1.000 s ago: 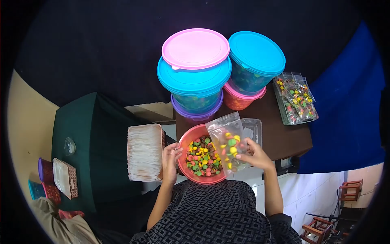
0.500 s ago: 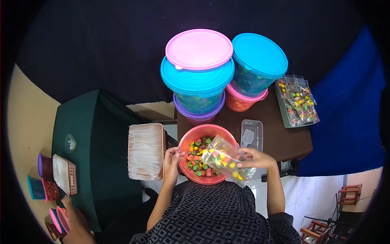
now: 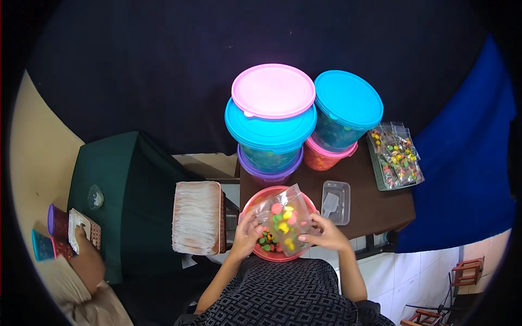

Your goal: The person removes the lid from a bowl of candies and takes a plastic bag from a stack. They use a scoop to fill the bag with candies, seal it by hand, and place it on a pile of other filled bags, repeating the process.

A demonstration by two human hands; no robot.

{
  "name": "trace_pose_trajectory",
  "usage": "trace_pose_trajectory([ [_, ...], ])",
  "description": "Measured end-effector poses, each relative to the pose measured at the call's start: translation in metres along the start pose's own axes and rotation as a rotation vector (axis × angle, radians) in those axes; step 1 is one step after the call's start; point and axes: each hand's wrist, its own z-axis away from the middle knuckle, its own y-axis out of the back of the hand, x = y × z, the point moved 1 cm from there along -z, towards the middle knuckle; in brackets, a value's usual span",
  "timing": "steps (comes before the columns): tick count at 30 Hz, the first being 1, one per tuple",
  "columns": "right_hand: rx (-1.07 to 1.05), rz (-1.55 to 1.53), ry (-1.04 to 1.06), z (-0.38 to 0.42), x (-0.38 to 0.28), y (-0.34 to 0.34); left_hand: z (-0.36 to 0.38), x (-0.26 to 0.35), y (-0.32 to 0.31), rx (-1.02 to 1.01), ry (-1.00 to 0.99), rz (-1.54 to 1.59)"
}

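Note:
A clear bag of colourful candies (image 3: 284, 220) is held up over the pink bowl (image 3: 251, 202), hiding much of it. My right hand (image 3: 325, 233) grips the bag's right edge, fingers closed. On the other side, my left hand (image 3: 248, 234) has its fingers closed on the bag's left edge. Loose green, red and brown candies (image 3: 266, 240) show in the bowl beneath the bag.
Lidded tubs (image 3: 271, 127) stand behind the bowl. A basket of filled bags (image 3: 398, 155) is at the right, beside a clear box with a scoop (image 3: 336, 204). Left are a basket of flat bags (image 3: 197, 217) and another person's hand (image 3: 87, 255) at a smaller basket (image 3: 93, 231).
The bag has moved left and stands more upright. My left hand has left the bowl's rim and taken hold of the bag. The other person's arm has moved further into view.

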Motion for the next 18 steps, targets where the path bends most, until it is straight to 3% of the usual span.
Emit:
trace_pose_trajectory([
  [2,0.053,0.106,0.095,-0.009,-0.002,-0.018,-0.007,0.007,-0.008,0.062,-0.093,-0.063],
  [4,0.118,0.034,0.183,-0.017,-0.006,-0.034,-0.011,0.015,-0.011,0.270,0.024,-0.064],
  [5,0.235,0.059,0.262,-0.022,-0.007,-0.039,-0.015,0.017,-0.015,0.276,-0.080,-0.041],
  [6,0.247,0.064,0.276,-0.026,-0.013,-0.043,-0.014,0.019,-0.013,0.261,-0.091,-0.042],
  [8,0.297,-0.364,0.162,-0.028,-0.026,-0.050,-0.009,0.023,-0.009,0.177,-0.012,-0.163],
  [13,0.368,-0.290,0.326,-0.033,-0.042,-0.065,-0.010,0.041,-0.007,0.168,-0.074,-0.108],
  [18,0.418,-0.348,0.328,-0.027,-0.057,-0.079,-0.005,0.062,0.003,0.104,-0.108,-0.194],
])
